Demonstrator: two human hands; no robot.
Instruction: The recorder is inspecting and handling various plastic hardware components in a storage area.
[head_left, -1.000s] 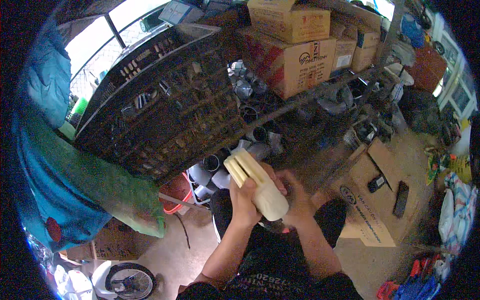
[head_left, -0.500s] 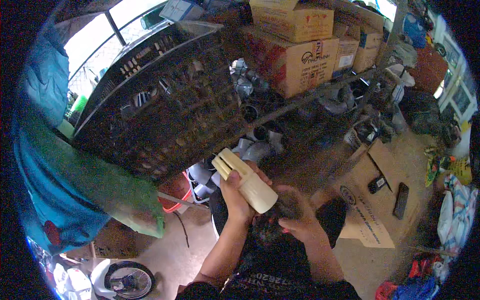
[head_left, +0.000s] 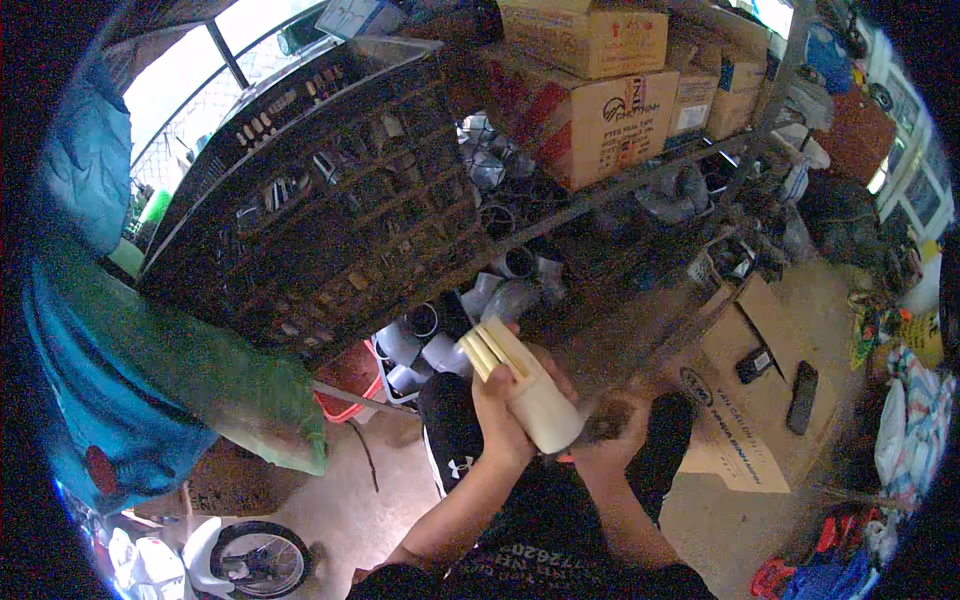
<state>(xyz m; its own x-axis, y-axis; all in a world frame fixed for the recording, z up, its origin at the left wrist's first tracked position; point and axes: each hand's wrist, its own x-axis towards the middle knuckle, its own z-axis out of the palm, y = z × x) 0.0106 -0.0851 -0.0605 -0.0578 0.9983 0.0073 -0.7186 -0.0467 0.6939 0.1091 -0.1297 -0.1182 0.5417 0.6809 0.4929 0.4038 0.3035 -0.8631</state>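
Observation:
My left hand (head_left: 503, 418) is wrapped round a cream plastic cylinder (head_left: 545, 408), its thumb lying along the near side. Long slots or prongs mark the cylinder's upper left end; the lower right end is smooth and rounded. It is held tilted above my lap. Close by that lower end is my right hand (head_left: 618, 440), blurred, its fingers curled round something dark greyish-brown. A small orange-red bit shows beneath the cylinder, near the right thumb. What the right hand holds is too blurred to name.
A dark compartment rack (head_left: 370, 200) of small parts stands ahead on the left. Grey pipe fittings (head_left: 510, 295) lie beyond my hands. Cardboard boxes (head_left: 620, 125) are stacked at the back. Flattened cardboard (head_left: 735, 430) with a black phone-like device (head_left: 801, 398) lies to the right.
The cylinder and my left hand have moved a little right and down. My right hand has come closer in, and its fingers are more curled.

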